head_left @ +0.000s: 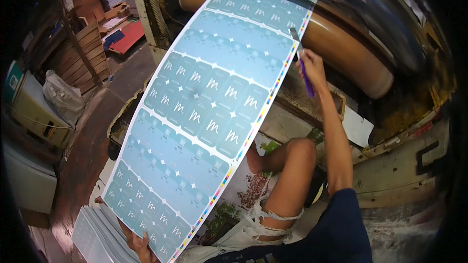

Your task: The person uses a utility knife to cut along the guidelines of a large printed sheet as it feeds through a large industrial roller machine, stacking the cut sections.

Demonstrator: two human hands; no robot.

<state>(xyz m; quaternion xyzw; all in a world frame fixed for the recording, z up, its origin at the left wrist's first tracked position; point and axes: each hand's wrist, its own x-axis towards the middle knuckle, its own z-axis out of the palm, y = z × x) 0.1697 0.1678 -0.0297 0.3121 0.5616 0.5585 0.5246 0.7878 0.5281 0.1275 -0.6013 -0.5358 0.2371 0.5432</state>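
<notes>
A long blue-green printed strip (195, 96), with rows of card-like panels and a colour bar along its right edge, runs from the rollers down toward my lap. My right hand (312, 68) is closed round the purple handle of a knife (306, 79). The knife's metal blade lies at the strip's right edge, near a white band between printed sections. At the near left, my left hand (138, 246) grips the strip's lower edge, with its thumb on top and its other fingers partly hidden.
A brown roller (351, 56) lies behind the strip, with a shiny dark cylinder (385, 9) above it. A stack of printed sheets (105, 234) stands at the lower left. Farther left are a white sack (63, 95) and a red board (127, 38). My bent leg (287, 185) is below the strip.
</notes>
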